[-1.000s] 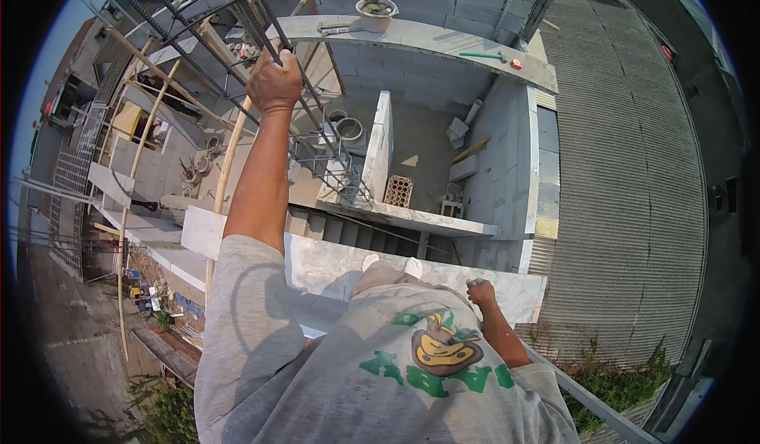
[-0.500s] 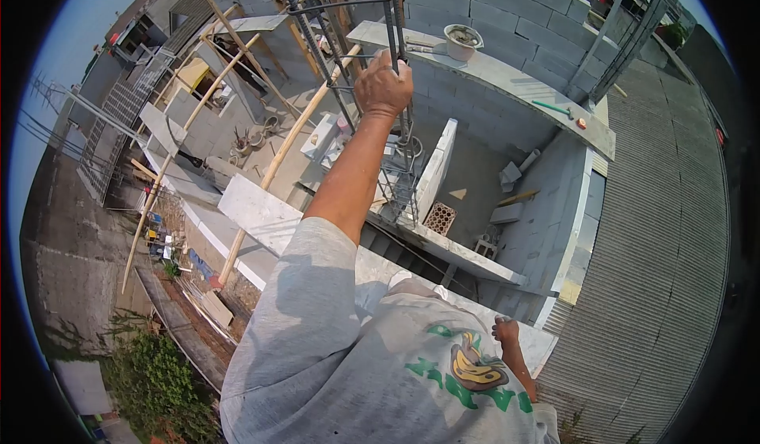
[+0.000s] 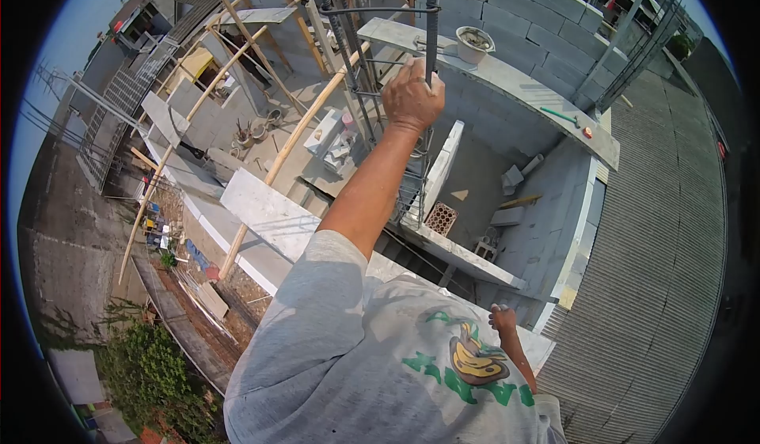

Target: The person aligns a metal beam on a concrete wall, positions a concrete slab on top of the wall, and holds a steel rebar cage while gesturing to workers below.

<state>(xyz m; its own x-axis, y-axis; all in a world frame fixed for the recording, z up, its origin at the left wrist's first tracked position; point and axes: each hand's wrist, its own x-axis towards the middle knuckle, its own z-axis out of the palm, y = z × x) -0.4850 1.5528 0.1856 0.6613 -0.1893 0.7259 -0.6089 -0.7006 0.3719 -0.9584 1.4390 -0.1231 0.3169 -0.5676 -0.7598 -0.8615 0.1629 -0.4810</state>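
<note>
My left hand [image 3: 413, 100] reaches forward with its fingers wrapped round a vertical steel bar of a rebar column cage [image 3: 431, 17]. The thumb shows on the right side of the bar. Square stirrups tie the cage's bars together, and its lower part runs down behind my hand and forearm. My right hand [image 3: 502, 317] hangs low beside my grey T-shirt [image 3: 380, 341], fingers curled in, and no object shows in it. Beneath it runs a pale wall top [image 3: 538, 349].
A plank [image 3: 522, 80] ahead carries a bucket [image 3: 475, 43], a green-handled tool [image 3: 560, 115] and a small orange item [image 3: 587, 133]. Below lie block-walled rooms and a stair opening. Bamboo poles [image 3: 317, 119] stand left; a corrugated roof [image 3: 625, 286] lies right.
The view has shifted, so the rebar cage and my left hand sit farther right in it. My left hand keeps its grip. My right hand appears slightly higher and farther left.
</note>
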